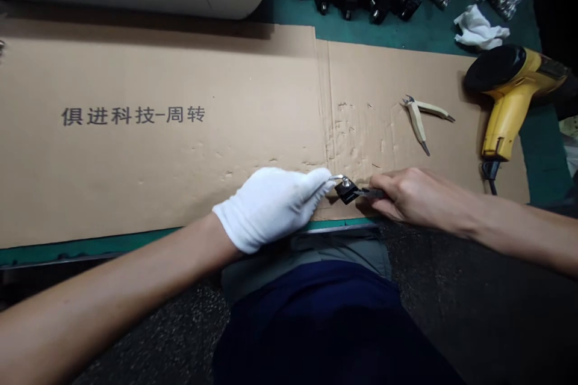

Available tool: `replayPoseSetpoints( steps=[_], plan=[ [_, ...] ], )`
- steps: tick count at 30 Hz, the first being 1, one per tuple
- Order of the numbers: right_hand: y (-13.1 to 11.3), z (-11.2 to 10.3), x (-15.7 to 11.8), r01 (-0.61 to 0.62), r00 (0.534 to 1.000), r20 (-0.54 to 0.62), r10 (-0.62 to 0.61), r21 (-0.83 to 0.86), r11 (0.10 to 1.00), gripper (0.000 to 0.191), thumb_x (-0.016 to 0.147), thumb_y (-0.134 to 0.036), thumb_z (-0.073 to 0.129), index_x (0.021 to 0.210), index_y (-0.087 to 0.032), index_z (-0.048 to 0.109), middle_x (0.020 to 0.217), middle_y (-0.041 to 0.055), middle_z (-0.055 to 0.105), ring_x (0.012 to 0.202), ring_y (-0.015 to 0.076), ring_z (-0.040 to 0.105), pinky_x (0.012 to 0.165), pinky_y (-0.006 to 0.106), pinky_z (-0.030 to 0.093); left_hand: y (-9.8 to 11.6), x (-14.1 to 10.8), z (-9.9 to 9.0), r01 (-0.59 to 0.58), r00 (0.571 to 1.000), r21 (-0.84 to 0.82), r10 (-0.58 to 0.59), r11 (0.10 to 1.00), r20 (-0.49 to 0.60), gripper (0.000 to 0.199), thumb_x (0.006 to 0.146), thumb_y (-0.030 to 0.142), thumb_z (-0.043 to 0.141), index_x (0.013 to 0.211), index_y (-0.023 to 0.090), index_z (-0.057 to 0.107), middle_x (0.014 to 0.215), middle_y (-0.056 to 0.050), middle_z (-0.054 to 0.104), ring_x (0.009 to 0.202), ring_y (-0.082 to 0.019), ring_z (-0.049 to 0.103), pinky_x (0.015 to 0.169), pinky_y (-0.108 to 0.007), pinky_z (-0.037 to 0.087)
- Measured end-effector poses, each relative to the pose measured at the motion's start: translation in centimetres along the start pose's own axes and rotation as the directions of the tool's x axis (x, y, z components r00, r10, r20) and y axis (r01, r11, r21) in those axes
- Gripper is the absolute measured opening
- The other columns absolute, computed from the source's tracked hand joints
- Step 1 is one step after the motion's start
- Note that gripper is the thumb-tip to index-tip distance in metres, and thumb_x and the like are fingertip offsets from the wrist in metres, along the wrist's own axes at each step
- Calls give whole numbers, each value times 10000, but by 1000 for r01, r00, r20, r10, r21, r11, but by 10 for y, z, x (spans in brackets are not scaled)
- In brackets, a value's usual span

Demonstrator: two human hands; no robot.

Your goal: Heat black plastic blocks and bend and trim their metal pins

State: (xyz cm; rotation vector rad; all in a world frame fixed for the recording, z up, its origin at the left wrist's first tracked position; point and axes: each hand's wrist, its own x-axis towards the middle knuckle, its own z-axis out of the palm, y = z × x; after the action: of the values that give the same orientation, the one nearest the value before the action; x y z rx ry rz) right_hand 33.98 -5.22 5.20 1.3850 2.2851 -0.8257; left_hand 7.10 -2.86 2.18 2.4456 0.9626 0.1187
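Now left hand (282, 201) pinched on metal piece (338, 177); right hand (412, 195) closed round dark tool (374, 193).

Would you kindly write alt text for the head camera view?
A white-gloved left hand holds a bent metal piece at a small black part, while a bare right hand holds a dark tool to it. Both are near the front edge of a cardboard sheet; cream-handled pliers and a yellow gun-shaped tool lie beyond, toward the right.
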Motion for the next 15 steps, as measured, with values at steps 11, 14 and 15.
replayPoseSetpoints(
  steps=[11, 14, 15],
  plan=[
    [-39, 10, -11, -48, 989, -121, 88, 304, 951, 220, 970, -227, 470, 1030, -194, 679, 848, 55, 749, 762, 206, 694, 699, 304, 463, 35, -26, 28, 112, 896, -516, -310, 849, -317, 280, 1017, 255, 527, 1247, 221, 683, 1153, -27, 783, 928, -170, 774, 907, -243, 593],
    [-42, 16, -13, -47, 988, -123, 95, 342, 938, 212, 966, -206, 463, 1010, -194, 670, 835, 44, 734, 749, 198, 689, 688, 298, 452, 38, -31, 34, 139, 885, -524, -342, 840, -315, 272, 1011, 252, 537, 1235, 227, 690, 1099, -27, 797, 872, -168, 779, 835, -239, 608],
    [-43, 17, -13, -47, 987, -127, 95, 344, 938, 203, 965, -201, 462, 989, -195, 663, 822, 38, 727, 735, 193, 684, 681, 296, 445, 39, -33, 36, 140, 880, -523, -348, 841, -324, 270, 1008, 249, 542, 1231, 230, 694, 1083, -25, 801, 858, -167, 779, 813, -238, 609]
  ],
)
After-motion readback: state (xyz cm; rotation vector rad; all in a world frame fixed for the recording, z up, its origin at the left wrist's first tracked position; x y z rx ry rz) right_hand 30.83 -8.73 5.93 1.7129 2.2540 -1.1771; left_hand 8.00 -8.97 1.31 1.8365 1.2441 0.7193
